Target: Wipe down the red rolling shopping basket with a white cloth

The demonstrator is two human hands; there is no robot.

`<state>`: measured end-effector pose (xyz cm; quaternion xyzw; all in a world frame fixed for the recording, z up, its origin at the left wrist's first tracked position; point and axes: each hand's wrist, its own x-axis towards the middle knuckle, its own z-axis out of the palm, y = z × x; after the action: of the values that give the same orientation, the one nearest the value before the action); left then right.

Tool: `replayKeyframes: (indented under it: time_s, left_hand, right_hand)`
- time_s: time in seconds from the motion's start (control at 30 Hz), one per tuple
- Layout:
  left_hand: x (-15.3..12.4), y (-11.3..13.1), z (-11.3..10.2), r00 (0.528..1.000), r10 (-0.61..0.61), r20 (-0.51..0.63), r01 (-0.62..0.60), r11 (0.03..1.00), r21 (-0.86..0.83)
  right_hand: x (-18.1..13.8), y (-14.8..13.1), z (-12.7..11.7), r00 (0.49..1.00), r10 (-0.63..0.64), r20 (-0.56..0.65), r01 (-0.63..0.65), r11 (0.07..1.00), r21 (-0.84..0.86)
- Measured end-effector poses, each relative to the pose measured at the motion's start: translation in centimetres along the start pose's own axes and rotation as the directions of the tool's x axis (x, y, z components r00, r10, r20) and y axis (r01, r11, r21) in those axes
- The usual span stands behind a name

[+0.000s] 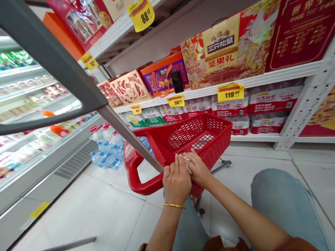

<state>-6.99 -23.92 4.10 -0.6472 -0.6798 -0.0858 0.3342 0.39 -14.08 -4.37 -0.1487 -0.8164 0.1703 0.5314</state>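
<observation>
The left hand (178, 179) and right hand (201, 170) meet at the near end of the red, perforated plastic basket (218, 146). Its long axis extends forward-right from them. Whether either hand grips anything cannot be determined.

Grey handle (47, 42); partly off-frame

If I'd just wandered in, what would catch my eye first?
Probably the bright red basket mid-picture, with the left hand and right hand together at its near edge. Then the grey handle slanting across the upper left.
</observation>
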Motion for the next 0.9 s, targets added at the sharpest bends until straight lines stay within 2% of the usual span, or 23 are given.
replayKeyframes:
  time_s: [0.13, 0.3, 0.53, 0.7, 0.9]
  left_hand:
    - [0.1, 0.1, 0.0, 1.000, -0.009, -0.005, 0.009, 1.000, 0.002]
    - [0.1, 0.0, 0.4, 0.998, 0.005, 0.062, -0.008, 0.999, 0.053]
    - [0.1, -0.9, 0.9, 0.994, 0.113, 0.004, -0.112, 0.984, 0.137]
    - [0.1, -1.4, 1.4, 0.990, 0.142, 0.013, -0.142, 0.982, 0.122]
    - [-0.2, -2.1, 1.4, 0.991, 0.130, 0.023, -0.131, 0.991, 0.037]
  right_hand:
    - [-0.3, 1.7, -0.7, 0.999, 0.030, 0.023, -0.029, 0.999, -0.032]
    - [-0.7, 3.8, -1.6, 0.994, 0.042, 0.105, -0.034, 0.997, -0.072]
    - [-1.0, 6.0, -2.6, 0.992, 0.059, 0.108, -0.051, 0.996, -0.075]
    - [-0.7, 5.8, -2.8, 0.989, 0.038, 0.140, -0.026, 0.996, -0.088]
    - [-0.7, 4.3, -3.2, 0.985, 0.069, 0.155, -0.049, 0.990, -0.131]
